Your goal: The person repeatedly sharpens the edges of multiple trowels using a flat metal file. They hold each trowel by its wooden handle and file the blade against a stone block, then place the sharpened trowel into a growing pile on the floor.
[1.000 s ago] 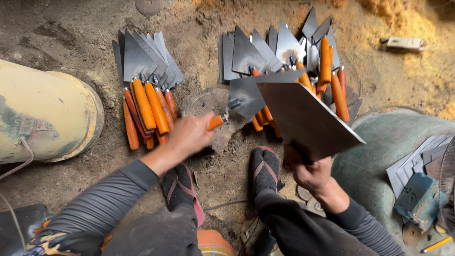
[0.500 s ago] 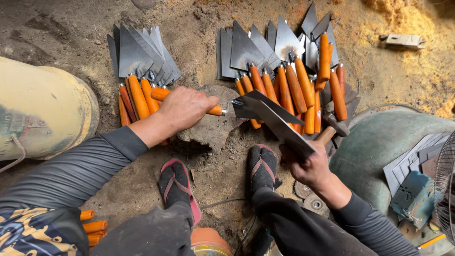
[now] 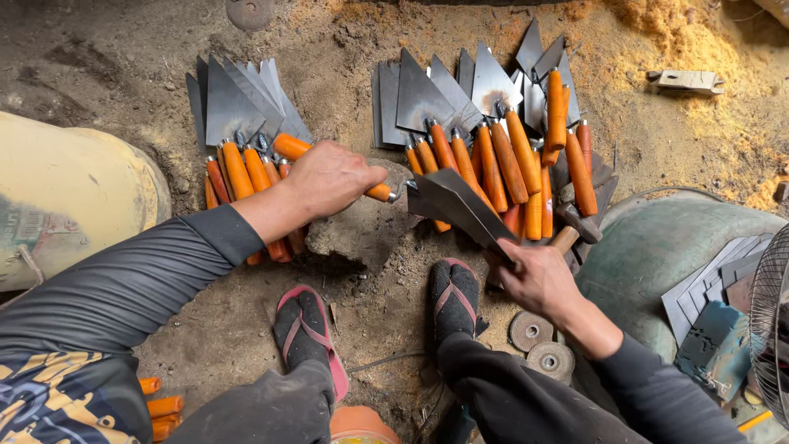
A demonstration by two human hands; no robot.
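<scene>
My left hand (image 3: 329, 179) grips the orange wooden handle of a trowel (image 3: 448, 205) over a grey stone block (image 3: 362, 234). My right hand (image 3: 534, 279) pinches the tip end of that trowel's dark steel blade. The blade lies nearly edge-on, tilted down to the right. Behind my left hand lies a pile of finished trowels (image 3: 238, 123) with orange handles. A second, larger pile of trowels (image 3: 501, 131) lies beyond the blade. A hammer (image 3: 575, 226) with a wooden handle rests just past my right hand.
My feet in dark socks and sandals (image 3: 308, 333) rest on the dirt floor. A yellow drum (image 3: 66, 197) lies at left, a green drum (image 3: 674, 255) with steel blanks (image 3: 715, 279) at right. Grinding discs (image 3: 542, 345) lie near my right wrist; a fan (image 3: 772, 329) is at the edge.
The trowel blade has turned from flat-on to nearly edge-on and lowered over the stone. My left hand slid up along the handle. The view has shifted slightly.
</scene>
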